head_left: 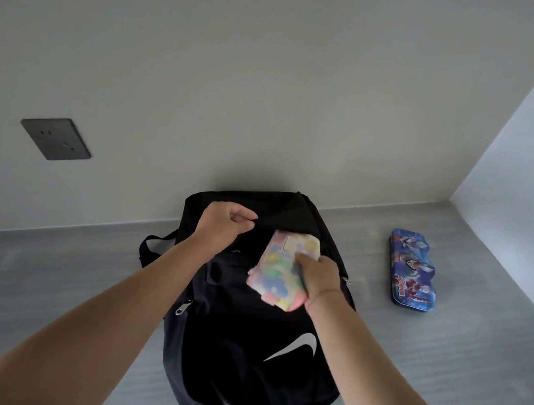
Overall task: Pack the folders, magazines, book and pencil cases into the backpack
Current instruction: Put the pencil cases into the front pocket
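Note:
A black backpack [236,353] with a white swoosh lies flat on the grey surface, its top toward the wall. My left hand [223,227] pinches the edge of the backpack's upper opening and holds it up. My right hand [318,277] grips a pastel flower-patterned pencil case [277,273], whose far end sits at the mouth of the opening. A blue tin pencil case [412,271] with cartoon figures lies on the surface to the right of the backpack, untouched. What is inside the backpack is hidden.
The grey surface [439,384] ends at a pale wall behind and a second wall on the right, forming a corner. A dark wall socket [55,138] sits on the back wall at the left. A backpack strap loop [151,247] sticks out left.

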